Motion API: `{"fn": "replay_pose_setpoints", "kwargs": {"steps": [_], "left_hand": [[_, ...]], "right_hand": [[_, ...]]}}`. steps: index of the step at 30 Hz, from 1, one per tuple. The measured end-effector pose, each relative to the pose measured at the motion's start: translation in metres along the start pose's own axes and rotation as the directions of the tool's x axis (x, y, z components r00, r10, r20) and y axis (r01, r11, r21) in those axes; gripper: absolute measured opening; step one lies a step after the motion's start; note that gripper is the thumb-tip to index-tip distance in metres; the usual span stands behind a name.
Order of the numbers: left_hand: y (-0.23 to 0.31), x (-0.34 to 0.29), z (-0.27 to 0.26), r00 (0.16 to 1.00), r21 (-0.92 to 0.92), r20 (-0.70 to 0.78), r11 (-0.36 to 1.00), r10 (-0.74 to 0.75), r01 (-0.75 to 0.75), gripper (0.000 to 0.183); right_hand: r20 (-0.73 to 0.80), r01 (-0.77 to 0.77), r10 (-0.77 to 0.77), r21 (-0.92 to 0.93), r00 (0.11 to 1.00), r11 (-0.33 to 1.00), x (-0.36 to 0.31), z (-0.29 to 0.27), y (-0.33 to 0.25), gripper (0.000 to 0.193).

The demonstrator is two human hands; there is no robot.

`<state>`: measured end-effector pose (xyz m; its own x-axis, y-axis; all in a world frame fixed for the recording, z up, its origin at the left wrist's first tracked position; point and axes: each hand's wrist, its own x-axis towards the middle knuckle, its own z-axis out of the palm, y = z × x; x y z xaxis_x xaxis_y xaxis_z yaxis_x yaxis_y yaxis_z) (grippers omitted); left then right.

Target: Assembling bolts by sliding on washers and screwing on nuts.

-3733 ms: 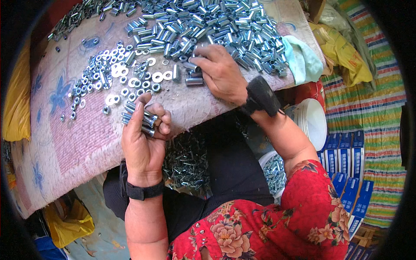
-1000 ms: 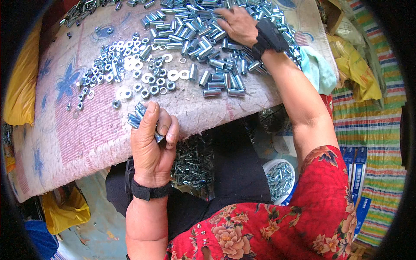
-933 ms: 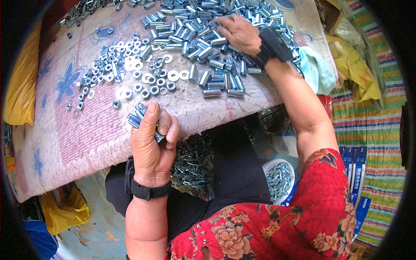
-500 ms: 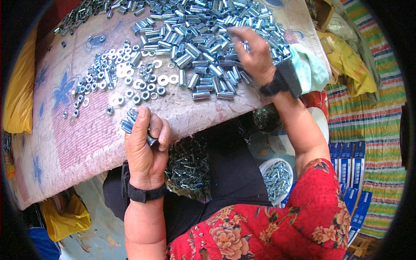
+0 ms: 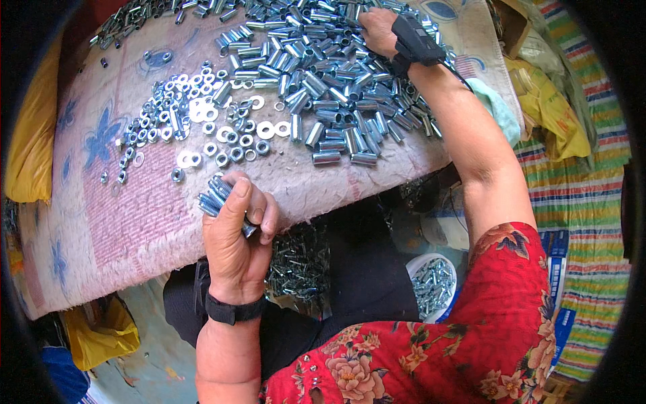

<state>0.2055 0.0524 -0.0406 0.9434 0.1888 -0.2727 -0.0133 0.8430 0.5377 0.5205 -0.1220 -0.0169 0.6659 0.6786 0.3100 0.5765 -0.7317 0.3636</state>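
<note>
Several threaded bolts (image 5: 217, 194) are bunched in my left hand (image 5: 235, 236), their threaded ends sticking out past the thumb. One flared bolt end shows below the curled fingers. That hand is raised at the near edge of the padded table. My right hand (image 5: 381, 34) reaches to the far side of a big pile of shiny metal sleeves (image 5: 313, 84). Its fingers are curled down against the pile, and what they grip is hidden. Between the hands lie scattered hex nuts (image 5: 236, 154) and flat washers (image 5: 266, 129).
A patterned cloth (image 5: 128, 222) covers the table. Below its edge, a white bucket (image 5: 452, 276) of metal parts stands beside my leg, with a heap of dark bolts (image 5: 296, 266) to its left. A pale green cloth (image 5: 494, 111) hangs at the right edge near my forearm.
My right hand has moved farther away, from the pile's near right part to its far side. My left hand has shifted slightly right and nearer, still holding the bolts.
</note>
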Motion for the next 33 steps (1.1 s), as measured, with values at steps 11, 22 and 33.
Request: {"fn": "replay_pose_setpoints", "kwargs": {"steps": [11,22,33], "left_hand": [[-0.004,0.001,0.014,0.989,-0.003,-0.145,1.000,-0.002,0.001,0.031],[-0.007,0.006,-0.001,0.999,-0.192,0.007,0.980,-0.048,0.048,0.021],[-0.005,0.007,-0.010,0.993,-0.284,0.078,0.953,-0.086,0.105,0.020]], "right_hand": [[-0.284,0.213,0.092,0.863,0.954,0.457,-0.109,-0.106,-0.134,0.011],[-0.321,0.044,0.058,0.302,0.945,0.952,0.002,0.016,-0.031,0.022],[-0.209,0.119,-0.039,0.385,0.977,0.915,0.003,0.017,-0.034,0.021]]}}
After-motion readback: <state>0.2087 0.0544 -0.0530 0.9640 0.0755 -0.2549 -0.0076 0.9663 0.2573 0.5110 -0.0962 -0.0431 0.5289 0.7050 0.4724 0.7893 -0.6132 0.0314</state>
